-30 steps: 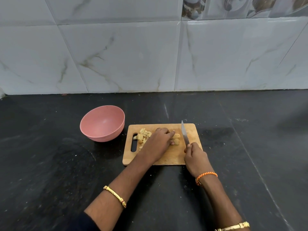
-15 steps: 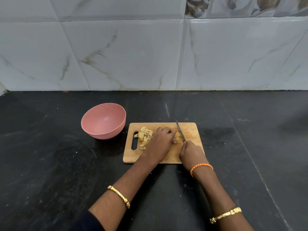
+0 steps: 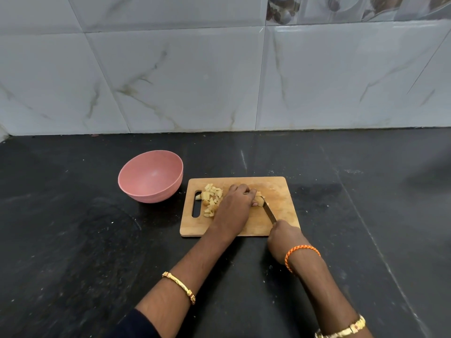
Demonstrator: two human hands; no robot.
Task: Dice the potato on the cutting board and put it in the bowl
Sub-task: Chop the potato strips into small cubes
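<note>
A wooden cutting board (image 3: 280, 191) lies on the black counter. On its left part sits a pile of diced potato (image 3: 211, 198) beside the handle slot. My left hand (image 3: 235, 206) presses down on the remaining potato piece (image 3: 259, 200), which shows only at my fingertips. My right hand (image 3: 284, 237) grips a knife (image 3: 269, 212) by the handle, the blade slanting up-left into that piece. The pink bowl (image 3: 151, 176) stands to the left of the board and looks empty.
The black stone counter (image 3: 73, 240) spreads out on all sides. A white marble-tiled wall (image 3: 195, 81) rises behind it. Bangles and an orange thread band circle my wrists.
The knife blade came down from standing right of the potato and now slants into the piece under my left fingertips. My right hand shifted left and nearer. The left hand stayed put.
</note>
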